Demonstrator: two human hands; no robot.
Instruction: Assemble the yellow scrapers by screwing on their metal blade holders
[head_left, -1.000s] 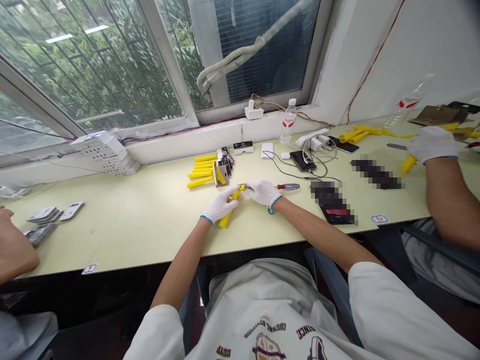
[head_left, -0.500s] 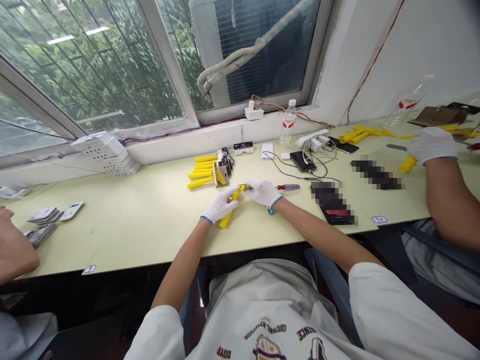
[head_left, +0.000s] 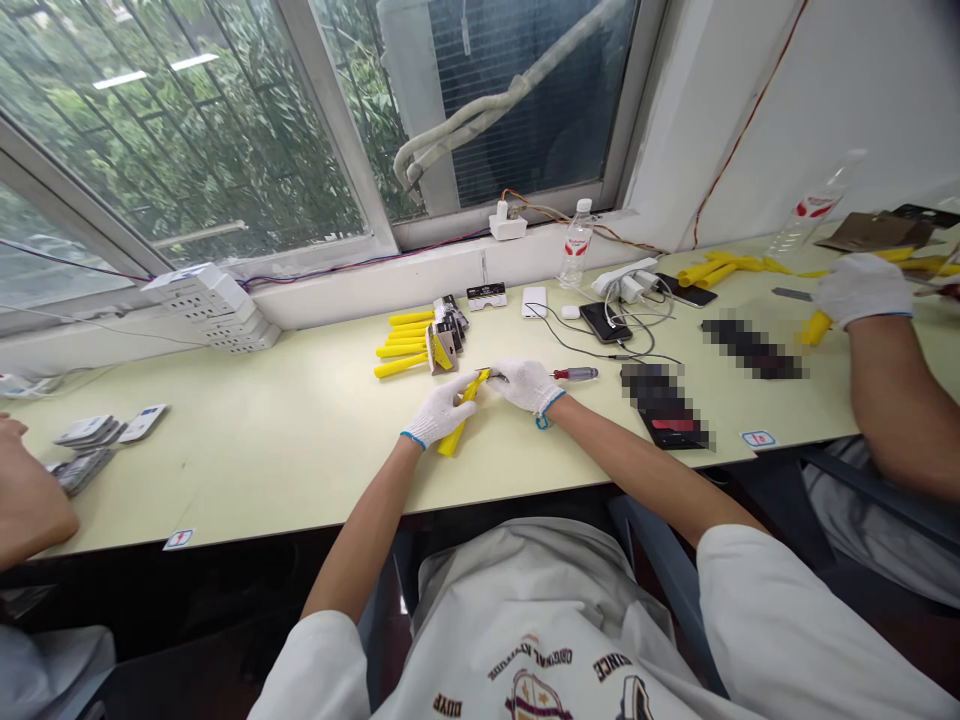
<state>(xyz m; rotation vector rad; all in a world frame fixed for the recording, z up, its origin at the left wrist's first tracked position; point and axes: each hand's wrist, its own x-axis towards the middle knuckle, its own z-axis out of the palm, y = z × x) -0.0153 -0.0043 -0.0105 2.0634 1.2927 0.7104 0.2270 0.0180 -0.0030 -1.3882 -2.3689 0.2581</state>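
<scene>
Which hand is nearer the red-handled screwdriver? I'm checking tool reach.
Right. The right hand sits just beside the red-handled screwdriver; the left hand, holding the yellow handle, lies farther away.

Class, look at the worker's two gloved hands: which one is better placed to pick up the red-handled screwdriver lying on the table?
Right, probably. The right hand lies just beside the screwdriver, while the left hand is wrapped around the yellow handle, farther away.

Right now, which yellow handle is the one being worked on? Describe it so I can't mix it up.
Start at the pale table under the window, at its middle front. The yellow handle lies slanted in the gloved left hand, its upper tip by the right hand. Unlike the yellow handles stacked behind, it is alone and held.
</scene>
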